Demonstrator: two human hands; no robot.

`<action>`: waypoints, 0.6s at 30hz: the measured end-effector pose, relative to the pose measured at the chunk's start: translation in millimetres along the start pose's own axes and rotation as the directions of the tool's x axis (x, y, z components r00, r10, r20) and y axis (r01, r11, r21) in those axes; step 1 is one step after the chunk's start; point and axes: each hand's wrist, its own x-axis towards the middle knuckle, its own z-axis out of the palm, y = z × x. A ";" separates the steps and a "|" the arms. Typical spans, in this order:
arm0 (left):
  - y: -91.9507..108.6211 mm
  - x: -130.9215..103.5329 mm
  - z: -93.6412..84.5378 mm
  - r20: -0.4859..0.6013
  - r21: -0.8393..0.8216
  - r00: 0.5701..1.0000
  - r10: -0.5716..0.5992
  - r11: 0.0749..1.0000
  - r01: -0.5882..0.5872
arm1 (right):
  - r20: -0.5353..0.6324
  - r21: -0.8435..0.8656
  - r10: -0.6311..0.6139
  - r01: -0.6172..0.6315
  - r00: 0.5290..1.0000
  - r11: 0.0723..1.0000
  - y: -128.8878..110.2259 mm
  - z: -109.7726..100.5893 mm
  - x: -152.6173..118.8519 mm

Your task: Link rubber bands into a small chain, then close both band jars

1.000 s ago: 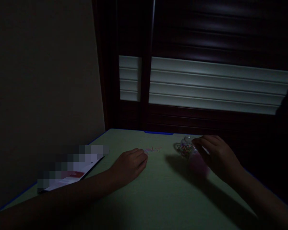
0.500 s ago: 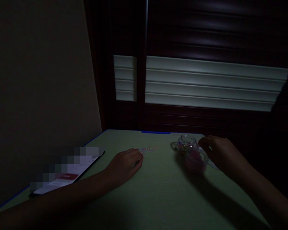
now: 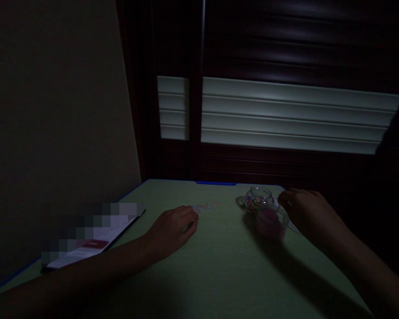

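Observation:
My left hand [image 3: 174, 230] rests low on the left-centre of the table, fingers curled and drawn toward the thumb. Its fingertips reach the near end of a small scatter of thin coloured pieces [image 3: 208, 207]; what they pinch, if anything, is hidden. Over on the right, my right hand [image 3: 306, 210] is bent down with fingers and thumb closed together, just above and beside the rim of a clear jar with pink contents [image 3: 271, 223]. Anything in that pinch is too small and dark to make out. Touching or just behind the pink jar stands a second clear jar with multicoloured bits [image 3: 254, 204].
A tablet-like flat device with a lit, partly blurred screen [image 3: 96, 246] lies at the left edge of the pale green table [image 3: 219, 270]. Something white and flat [image 3: 295, 228] lies partly under my right hand. Behind the table is a dark slatted wooden panel [image 3: 286, 161].
My right hand has shifted slightly to the right, its fingertips now closer together near the pink jar's rim. My left hand and the jars have stayed in place.

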 end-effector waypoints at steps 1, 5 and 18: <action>0.2 0.3 -0.1 -0.001 0.000 1.000 0.001 1.000 -0.001 | 0.000 0.012 0.000 0.000 1.000 1.000 -0.2 -0.2 -0.2; 0.1 0.9 0.1 -0.003 0.008 1.000 0.006 1.000 -0.006 | -0.021 0.070 -0.014 0.016 1.000 0.997 -1.7 -2.9 -1.0; 2.5 0.8 -2.4 0.008 0.020 1.000 -0.007 1.000 0.007 | -0.246 0.185 -0.026 0.073 0.969 0.980 -6.0 -1.4 -3.7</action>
